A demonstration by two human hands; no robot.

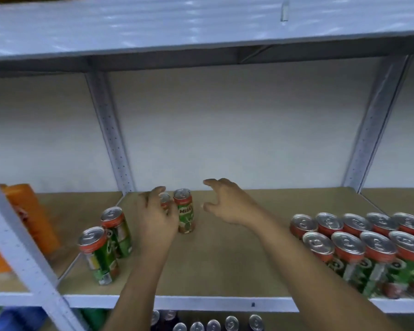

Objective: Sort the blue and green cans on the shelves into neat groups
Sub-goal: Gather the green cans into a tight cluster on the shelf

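Frame centre: left hand (156, 218) grasps a half-hidden green can (165, 201) touching a second green can (185, 211), right hand (227, 204) released, fingers spread, just right of them.

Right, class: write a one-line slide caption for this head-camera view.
Left hand grips a green can beside an upright green Milo can; right hand hovers open over the brown shelf board.

1. Four green Milo cans (185, 211) stand loose on the shelf's left half.
2. About ten more sit packed in two rows at the right (349, 249); the edge cuts the group off.
3. Two orange packs (34, 216) stand far left.
4. Six can tops (231, 322) show below.
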